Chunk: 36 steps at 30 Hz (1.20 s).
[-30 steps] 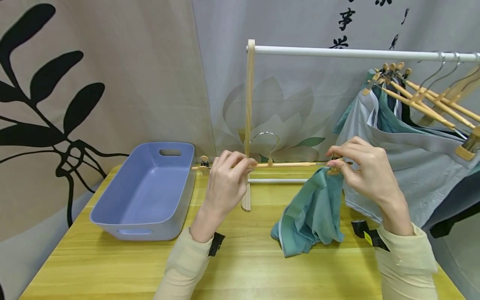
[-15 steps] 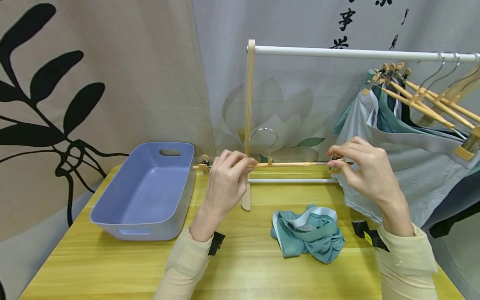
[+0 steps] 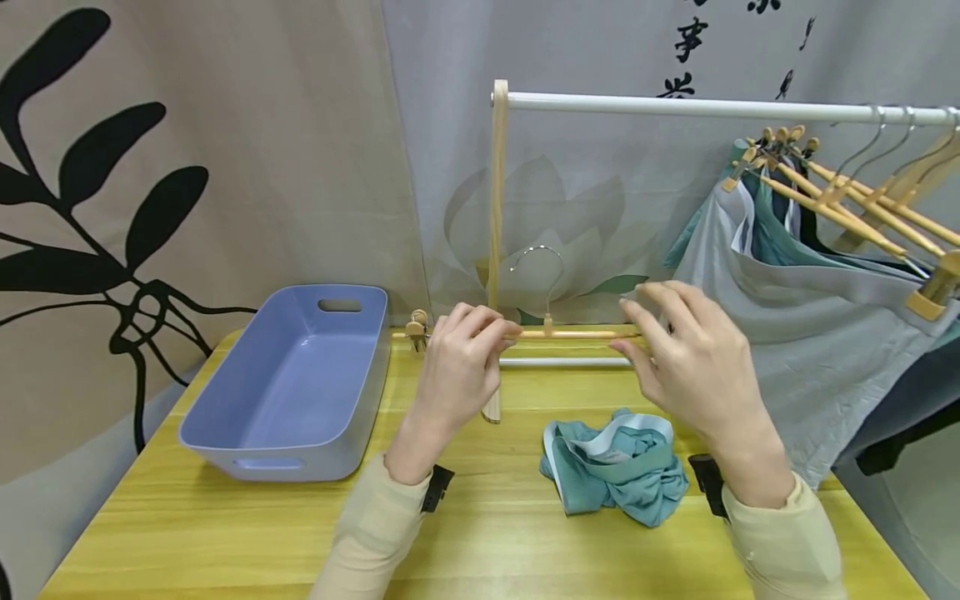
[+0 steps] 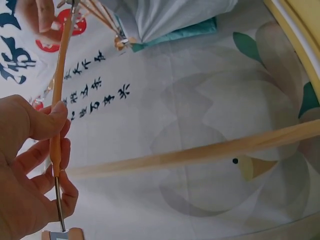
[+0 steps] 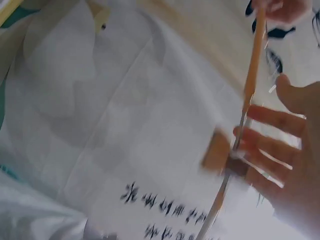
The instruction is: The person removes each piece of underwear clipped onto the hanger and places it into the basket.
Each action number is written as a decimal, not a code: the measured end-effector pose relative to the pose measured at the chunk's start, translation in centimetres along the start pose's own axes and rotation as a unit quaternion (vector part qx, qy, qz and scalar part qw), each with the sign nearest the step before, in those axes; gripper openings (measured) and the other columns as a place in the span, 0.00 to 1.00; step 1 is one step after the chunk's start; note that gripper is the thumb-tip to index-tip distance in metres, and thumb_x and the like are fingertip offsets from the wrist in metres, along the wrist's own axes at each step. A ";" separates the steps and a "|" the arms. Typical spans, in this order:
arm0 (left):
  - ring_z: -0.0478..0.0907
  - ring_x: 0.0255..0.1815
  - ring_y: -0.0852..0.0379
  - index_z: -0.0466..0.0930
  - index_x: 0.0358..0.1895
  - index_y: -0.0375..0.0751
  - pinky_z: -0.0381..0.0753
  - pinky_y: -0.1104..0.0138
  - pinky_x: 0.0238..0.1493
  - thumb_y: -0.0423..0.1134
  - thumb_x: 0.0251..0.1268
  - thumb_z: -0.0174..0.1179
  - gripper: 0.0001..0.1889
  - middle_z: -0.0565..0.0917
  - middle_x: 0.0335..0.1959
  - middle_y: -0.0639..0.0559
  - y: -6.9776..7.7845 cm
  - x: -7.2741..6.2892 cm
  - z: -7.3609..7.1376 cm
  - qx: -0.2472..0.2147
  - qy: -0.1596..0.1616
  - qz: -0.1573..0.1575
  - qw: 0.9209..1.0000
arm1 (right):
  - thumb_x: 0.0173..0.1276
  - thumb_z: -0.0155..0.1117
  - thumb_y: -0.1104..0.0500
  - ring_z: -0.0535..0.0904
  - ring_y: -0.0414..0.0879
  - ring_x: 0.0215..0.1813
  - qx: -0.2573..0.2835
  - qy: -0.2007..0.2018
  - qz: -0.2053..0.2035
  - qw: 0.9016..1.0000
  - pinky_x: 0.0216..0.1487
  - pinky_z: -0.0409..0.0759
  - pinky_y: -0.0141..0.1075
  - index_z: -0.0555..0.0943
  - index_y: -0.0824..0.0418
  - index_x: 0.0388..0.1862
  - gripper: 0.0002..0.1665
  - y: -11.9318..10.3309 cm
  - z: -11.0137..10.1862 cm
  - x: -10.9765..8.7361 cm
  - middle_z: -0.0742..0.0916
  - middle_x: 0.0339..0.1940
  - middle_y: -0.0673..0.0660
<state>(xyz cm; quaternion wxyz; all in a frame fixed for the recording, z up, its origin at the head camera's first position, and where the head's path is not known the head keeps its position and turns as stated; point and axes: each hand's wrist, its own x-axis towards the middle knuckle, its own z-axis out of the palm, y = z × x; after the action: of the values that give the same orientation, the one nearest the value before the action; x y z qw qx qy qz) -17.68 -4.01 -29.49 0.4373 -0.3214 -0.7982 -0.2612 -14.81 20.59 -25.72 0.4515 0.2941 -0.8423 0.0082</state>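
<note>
In the head view my left hand point(image 3: 461, 367) holds a wooden clip hanger point(image 3: 577, 334) level above the table's back edge, its wire hook pointing up. The left wrist view shows thumb and fingers point(image 4: 59, 117) pinching the bar near its metal end rod. One wooden clip point(image 3: 417, 327) sits beyond that hand. My right hand point(image 3: 697, 367) is at the hanger's other end, thumb apart from the bar. In the right wrist view its extended fingers point(image 5: 272, 145) lie along the rod beside a blurred wooden clip point(image 5: 216, 150). Below, a teal garment point(image 3: 615, 467) lies crumpled on the table.
A blue plastic basket point(image 3: 285, 392) stands on the wooden table point(image 3: 480, 533) at left. Behind the hands rises a clothes rack with a white rail point(image 3: 660, 105) and a wooden post point(image 3: 497, 200). Grey shorts point(image 3: 810, 333) and other garments hang from clip hangers at right.
The teal garment has dropped from the right clip onto the table. My right hand has loosened its pinch on that clip and shifted left; my left hand keeps hold of the hanger.
</note>
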 end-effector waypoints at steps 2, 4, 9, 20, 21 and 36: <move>0.76 0.35 0.51 0.84 0.32 0.42 0.72 0.64 0.31 0.28 0.58 0.62 0.05 0.84 0.31 0.51 0.2 0.0 0.2 0.003 -0.004 0.000 1.000 | 0.77 0.39 0.42 0.79 0.59 0.45 0.005 -0.002 -0.020 1.000 0.44 0.80 0.49 0.83 0.66 0.44 0.33 -1.0 0.4 0.0 0.84 0.43 0.64; 0.76 0.35 0.52 0.84 0.33 0.42 0.71 0.65 0.31 0.29 0.58 0.62 0.04 0.84 0.31 0.51 0.3 0.0 0.3 0.004 -0.006 -0.001 1.000 | 0.76 0.42 0.45 0.79 0.57 0.42 0.014 -0.008 -0.028 0.999 0.40 0.80 0.46 0.83 0.64 0.44 0.28 -1.7 0.9 -0.1 0.85 0.41 0.62; 0.76 0.35 0.53 0.84 0.33 0.42 0.70 0.65 0.31 0.30 0.58 0.63 0.03 0.83 0.31 0.52 0.6 -0.1 0.6 0.004 -0.009 -0.003 1.000 | 0.75 0.49 0.55 0.76 0.52 0.32 0.051 0.001 -0.027 0.998 0.30 0.75 0.39 0.81 0.64 0.42 0.16 -2.0 2.5 -0.5 0.83 0.31 0.59; 0.75 0.40 0.51 0.84 0.33 0.44 0.74 0.66 0.38 0.25 0.47 0.62 0.11 0.82 0.35 0.50 2.7 -1.3 3.9 0.063 0.109 0.134 0.983 | 0.50 0.62 0.78 0.69 0.48 0.26 0.103 0.039 -0.010 0.994 0.25 0.68 0.36 0.83 0.66 0.34 0.13 -0.8 3.2 -1.2 0.79 0.23 0.57; 0.75 0.40 0.53 0.84 0.34 0.44 0.75 0.67 0.40 0.26 0.46 0.62 0.12 0.82 0.35 0.51 3.3 -1.6 4.5 0.063 0.084 0.149 0.983 | 0.50 0.62 0.78 0.69 0.49 0.26 0.101 0.039 -0.007 0.994 0.25 0.68 0.37 0.83 0.67 0.35 0.14 -0.7 3.2 -1.2 0.79 0.23 0.57; 0.57 0.73 0.53 0.44 0.68 0.87 0.76 0.49 0.58 0.57 0.57 0.63 0.42 0.52 0.75 0.63 9.8 -6.6 17.6 0.117 -0.626 -0.036 0.770 | 0.53 0.64 0.76 0.70 0.49 0.26 0.098 0.035 0.005 0.995 0.25 0.69 0.37 0.83 0.67 0.35 0.11 -0.3 3.2 -1.7 0.80 0.24 0.58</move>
<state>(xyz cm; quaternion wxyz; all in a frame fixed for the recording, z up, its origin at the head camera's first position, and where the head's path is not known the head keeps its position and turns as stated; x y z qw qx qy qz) -17.04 12.78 -42.34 -0.1348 -0.3313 -0.9306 0.0774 -16.41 20.29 -28.95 0.4494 0.3324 -0.8228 0.1027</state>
